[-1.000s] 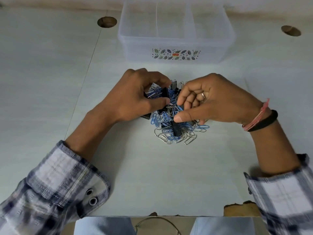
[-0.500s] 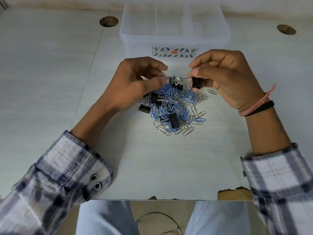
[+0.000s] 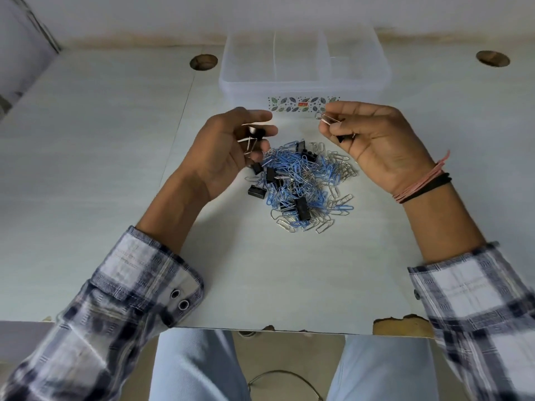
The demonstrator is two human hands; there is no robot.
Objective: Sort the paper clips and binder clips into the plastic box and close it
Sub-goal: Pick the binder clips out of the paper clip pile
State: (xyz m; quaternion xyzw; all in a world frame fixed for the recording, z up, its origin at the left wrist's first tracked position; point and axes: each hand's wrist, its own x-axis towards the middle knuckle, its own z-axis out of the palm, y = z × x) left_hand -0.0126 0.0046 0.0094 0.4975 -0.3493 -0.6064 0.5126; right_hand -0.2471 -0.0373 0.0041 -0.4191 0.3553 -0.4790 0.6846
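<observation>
Far left: pale table top with a round cable hole near its back edge.

Left of centre: left hand, raised above the table, palm turned up and inward, fingers curled round a black binder clip with its wire handles sticking down towards the palm. Rolled plaid left cuff below the forearm.

Centre: mixed pile of paper clips flat on the table between the two hands, blue and silver tangled together, with several black binder clips among them, one lying at the pile's left edge, another near the front. Behind the pile, a clear plastic box with its top off, divided into compartments, a leaf-pattern label on its front wall; lid not visible.

Right of centre: right hand, also lifted, palm facing left, thumb and fingers pinching silver wire, apparently a binder clip's handles, just in front of the box label, with a small black piece showing under the fingers. Pink and black bands on the wrist.

Far right: second cable hole; chipped table edge at the front.
</observation>
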